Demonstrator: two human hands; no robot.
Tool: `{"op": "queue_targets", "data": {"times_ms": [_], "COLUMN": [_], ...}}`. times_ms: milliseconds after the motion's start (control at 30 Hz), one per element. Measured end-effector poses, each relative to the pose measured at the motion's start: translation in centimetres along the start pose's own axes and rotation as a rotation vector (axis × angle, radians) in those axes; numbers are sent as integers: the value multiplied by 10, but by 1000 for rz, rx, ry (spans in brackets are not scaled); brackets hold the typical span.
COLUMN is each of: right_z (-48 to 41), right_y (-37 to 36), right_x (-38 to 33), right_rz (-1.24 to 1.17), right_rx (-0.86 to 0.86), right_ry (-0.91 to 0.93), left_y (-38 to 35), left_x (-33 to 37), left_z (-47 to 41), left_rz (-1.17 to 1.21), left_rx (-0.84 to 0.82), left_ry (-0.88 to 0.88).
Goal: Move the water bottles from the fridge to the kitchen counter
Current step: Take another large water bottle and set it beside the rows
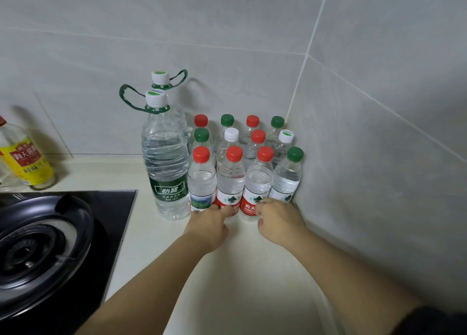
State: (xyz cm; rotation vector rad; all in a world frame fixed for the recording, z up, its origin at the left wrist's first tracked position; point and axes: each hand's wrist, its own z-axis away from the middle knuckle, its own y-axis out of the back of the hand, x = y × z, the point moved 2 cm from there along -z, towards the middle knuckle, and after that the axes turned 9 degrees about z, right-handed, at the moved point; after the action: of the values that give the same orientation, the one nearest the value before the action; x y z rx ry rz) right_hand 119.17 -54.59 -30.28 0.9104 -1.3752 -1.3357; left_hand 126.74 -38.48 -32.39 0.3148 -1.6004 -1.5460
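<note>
Several small water bottles with red, green and white caps stand packed in rows in the counter's (242, 271) tiled corner. Two large bottles with green carry loops (165, 163) stand just to their left. My left hand (209, 223) holds the base of the front-left red-capped bottle (202, 178), its thumb lying across the neighbouring red-labelled bottle (231, 180). My right hand (279, 219) holds the base of the front-right green-capped bottle (288, 175), thumb against the red-labelled bottle (259, 183) beside it. Both bottles stand upright on the counter, their bottoms hidden by my fingers.
A black gas hob with a round burner (43, 243) fills the left side of the counter. A yellow-labelled sauce bottle (27, 158) stands behind it by the wall. Tiled walls close in behind and to the right of the bottles.
</note>
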Motion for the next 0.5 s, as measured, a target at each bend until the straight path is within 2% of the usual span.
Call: {"op": "queue_targets", "data": {"times_ms": [300, 500], "right_z": [32, 65], "right_y": [29, 66], "right_x": [-17, -70], "right_rz": [95, 103], "right_rx": [-168, -159], "right_ry": [-11, 108], "left_y": [12, 57], "left_x": [0, -18], "left_z": [54, 150], "left_rz": [-46, -193], "left_rx": [-15, 146], "left_ry": [121, 293]}}
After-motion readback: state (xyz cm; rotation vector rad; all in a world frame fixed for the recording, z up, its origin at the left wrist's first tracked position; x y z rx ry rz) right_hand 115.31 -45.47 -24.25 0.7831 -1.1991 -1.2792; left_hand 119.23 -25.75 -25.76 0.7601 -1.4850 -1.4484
